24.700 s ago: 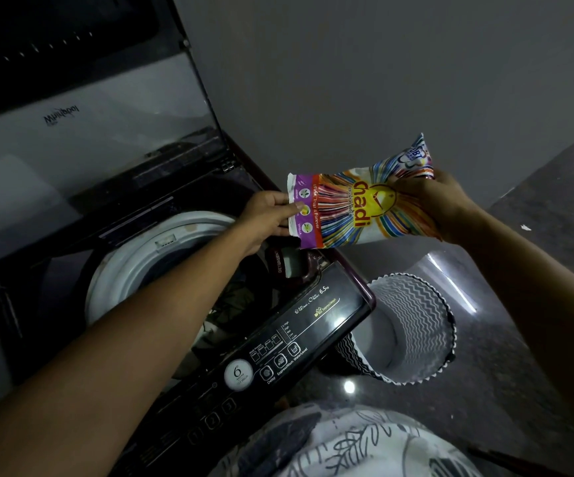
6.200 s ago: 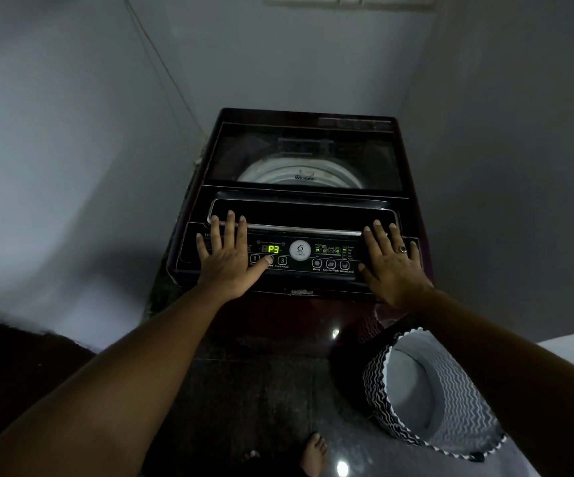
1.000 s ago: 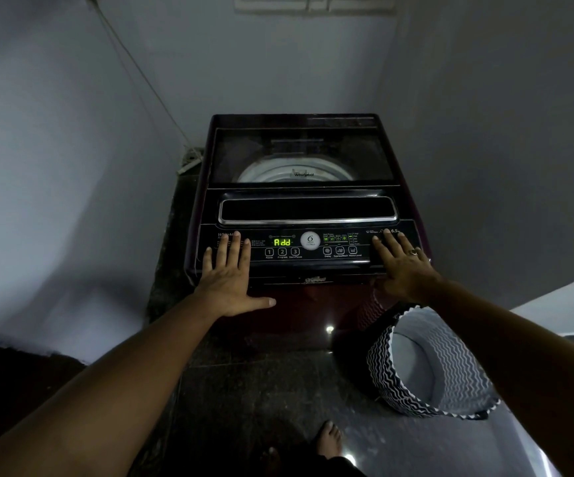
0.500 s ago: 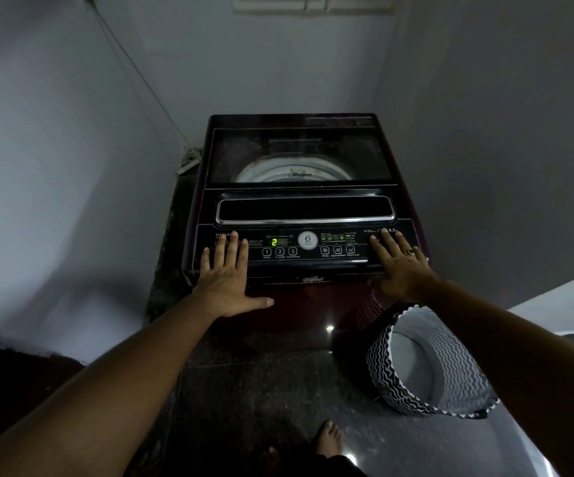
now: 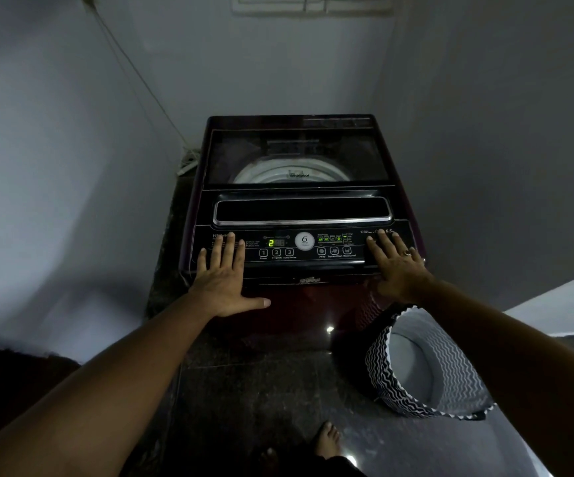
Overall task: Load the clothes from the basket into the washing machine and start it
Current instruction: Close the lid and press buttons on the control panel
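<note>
1. Left hand (image 5: 222, 282) and right hand (image 5: 396, 266) rest flat, fingers straight, on the closed washing machine (image 5: 299, 208) control panel.
2. The basket (image 5: 426, 370) stands on the floor beside it.

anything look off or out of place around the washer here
Nothing stands out. The washing machine lid is shut, its display lit, the basket beside it shows no clothes, and the left hand and right hand rest flat on the control panel.
</note>
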The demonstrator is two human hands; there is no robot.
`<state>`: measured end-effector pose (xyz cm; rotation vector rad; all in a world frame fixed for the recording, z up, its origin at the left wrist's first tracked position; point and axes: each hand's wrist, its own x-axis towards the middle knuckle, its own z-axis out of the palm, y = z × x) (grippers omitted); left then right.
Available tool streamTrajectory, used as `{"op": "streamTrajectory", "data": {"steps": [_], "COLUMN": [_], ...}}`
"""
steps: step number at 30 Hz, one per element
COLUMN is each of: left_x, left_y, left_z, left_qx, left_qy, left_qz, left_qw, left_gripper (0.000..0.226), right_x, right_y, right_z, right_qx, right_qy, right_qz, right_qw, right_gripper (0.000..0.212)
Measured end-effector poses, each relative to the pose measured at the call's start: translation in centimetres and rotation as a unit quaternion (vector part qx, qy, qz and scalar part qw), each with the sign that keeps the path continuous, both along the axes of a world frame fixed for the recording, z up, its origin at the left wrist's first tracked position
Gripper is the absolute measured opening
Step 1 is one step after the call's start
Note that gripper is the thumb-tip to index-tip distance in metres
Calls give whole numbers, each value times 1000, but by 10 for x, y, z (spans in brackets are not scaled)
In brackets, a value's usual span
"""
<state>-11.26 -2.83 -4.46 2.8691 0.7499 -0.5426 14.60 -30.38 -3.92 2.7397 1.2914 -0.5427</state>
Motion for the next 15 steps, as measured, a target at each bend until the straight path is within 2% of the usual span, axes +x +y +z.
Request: {"op": "streamTrajectory", "data": {"steps": [15], "left_x": [3], "left_y": [0], "left_z": [1], "left_qx": [8], "left_qy": [13], "left_qz": [9], "left_qw": [1000], "left_gripper": [146], "right_x": [-3], "right_y": [-1], "right_z": [3], "right_qx": [-19], "right_qy": [-13], "right_qz": [16], "right_qw": [1000], "right_gripper": [116]}}
